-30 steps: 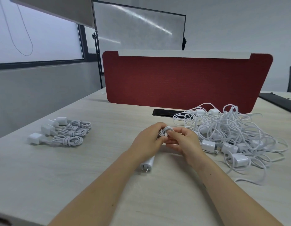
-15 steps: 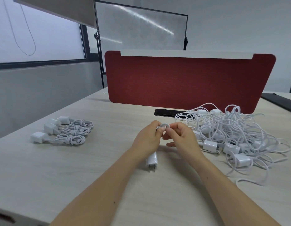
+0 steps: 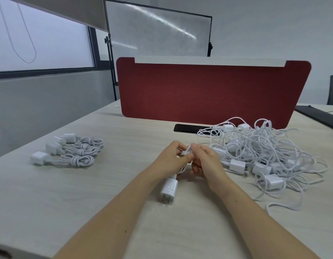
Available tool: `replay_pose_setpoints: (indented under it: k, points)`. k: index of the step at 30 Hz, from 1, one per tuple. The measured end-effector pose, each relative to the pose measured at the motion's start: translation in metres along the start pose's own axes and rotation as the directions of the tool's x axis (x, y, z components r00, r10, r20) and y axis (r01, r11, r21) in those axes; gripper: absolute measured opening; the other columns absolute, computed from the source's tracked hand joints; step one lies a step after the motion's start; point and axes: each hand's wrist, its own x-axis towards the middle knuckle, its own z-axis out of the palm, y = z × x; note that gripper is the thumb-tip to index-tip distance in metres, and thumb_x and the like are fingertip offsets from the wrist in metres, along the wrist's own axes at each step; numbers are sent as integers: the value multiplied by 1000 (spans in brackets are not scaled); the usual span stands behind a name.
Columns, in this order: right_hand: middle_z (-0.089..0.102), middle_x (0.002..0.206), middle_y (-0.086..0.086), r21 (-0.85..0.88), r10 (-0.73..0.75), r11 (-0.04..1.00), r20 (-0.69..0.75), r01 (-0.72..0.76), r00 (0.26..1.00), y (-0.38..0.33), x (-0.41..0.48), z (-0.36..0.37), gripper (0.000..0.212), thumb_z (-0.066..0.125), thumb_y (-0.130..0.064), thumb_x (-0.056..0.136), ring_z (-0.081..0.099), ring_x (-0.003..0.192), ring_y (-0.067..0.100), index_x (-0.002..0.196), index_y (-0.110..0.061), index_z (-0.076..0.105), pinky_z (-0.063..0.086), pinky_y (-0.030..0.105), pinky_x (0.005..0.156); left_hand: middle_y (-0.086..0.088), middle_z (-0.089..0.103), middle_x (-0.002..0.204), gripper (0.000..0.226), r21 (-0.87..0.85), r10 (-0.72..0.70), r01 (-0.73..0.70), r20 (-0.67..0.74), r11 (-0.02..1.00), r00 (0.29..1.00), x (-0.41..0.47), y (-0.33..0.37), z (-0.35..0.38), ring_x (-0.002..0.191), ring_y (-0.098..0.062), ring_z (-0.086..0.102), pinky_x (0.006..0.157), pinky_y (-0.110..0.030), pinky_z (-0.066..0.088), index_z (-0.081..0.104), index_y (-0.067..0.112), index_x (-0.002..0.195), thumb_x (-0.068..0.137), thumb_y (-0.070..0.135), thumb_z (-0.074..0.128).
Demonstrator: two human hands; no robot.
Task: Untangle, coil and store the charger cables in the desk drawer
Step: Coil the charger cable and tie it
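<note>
Pale wood desk [image 3: 68, 193]; red divider [image 3: 208, 94] behind; frosted window [image 3: 49, 34] left.

Left hand [image 3: 168, 158]: bare, slim fingers, short nails.
Right hand [image 3: 207, 162]: bare, likewise short-nailed.
Left forearm [image 3: 113, 217]: bare to the frame's lower edge, one small dark mole midway along.
Right forearm [image 3: 255, 221]: bare to the frame's edge, a small mole above the wrist.

We see both hands meeting over the desk [image 3: 105, 193]. The left hand [image 3: 168, 157] grips a small white cable bundle [image 3: 184, 152], and the right hand [image 3: 206, 161] pinches it from the other side. Its adapter [image 3: 169, 188] trails below, prongs toward us. Coiled chargers [image 3: 76, 150] lie far left. A tangled pile [image 3: 264, 150] sits right, before the red divider [image 3: 208, 94].
</note>
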Motion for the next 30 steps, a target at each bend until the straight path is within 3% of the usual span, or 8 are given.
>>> replay_pose_setpoints:
  k: [4,7,10,13,18,22,26,30]
  points:
    - [37,45,-5,4,20,1000,-57,-20,998,1,3,-1,29,59,-25,98,34,39,11,71,-18,57,37,26,46,-13,68,101,46,-46,-140,145,110,988,984,-8,6,-5,60,-16,62,49,-24,51,49,10,114,82,19,80]
    - [35,49,-2,38,21,999,-67,-18,998,3,4,-3,27,57,-23,98,36,40,13,73,-16,53,39,27,45,-9,72,84,25,-38,-189,201,208,979,960,-12,6,-9,52,-17,62,53,-30,55,54,12,106,88,15,72]
    - [41,53,1,53,13,999,-33,-12,999,3,3,-1,17,53,-18,99,39,40,15,82,-14,54,44,25,41,-9,70,91,13,312,-112,72,112,947,987,-11,4,-12,61,-23,64,69,-42,56,57,20,104,93,26,61]
    - [52,58,5,8,-24,1000,42,24,999,6,2,0,8,54,-16,98,43,45,16,91,-14,57,47,30,44,-3,64,100,17,686,24,5,-33,728,999,-11,3,-19,81,-26,65,75,-36,50,56,27,111,95,33,55]
    - [69,75,6,-163,-87,980,140,110,986,11,-1,4,11,65,-18,93,54,53,15,97,-9,61,48,29,46,-1,58,106,24,765,167,-47,-80,642,983,-27,-8,-29,96,-25,60,77,-35,47,55,31,120,97,38,52]
    - [69,79,4,-290,-108,943,199,164,974,14,-6,11,7,72,-18,89,58,57,13,87,-14,67,44,22,47,5,61,108,25,843,257,-117,-27,526,966,-48,-24,-50,96,-22,62,69,-31,41,54,34,117,95,45,50]
    - [73,77,1,-318,-91,927,324,198,942,19,-15,28,7,81,-20,81,60,69,12,81,-17,74,49,27,66,5,66,109,32,877,329,-226,84,423,941,-69,-41,-88,96,-22,64,70,-33,44,57,33,115,90,52,48]
    - [75,80,-1,-358,-64,906,412,226,909,28,-28,69,14,83,-33,74,62,71,9,79,-23,74,47,30,69,11,70,96,44,883,365,-230,72,408,928,-98,-55,-132,85,-15,68,63,-28,43,65,35,107,78,60,42]
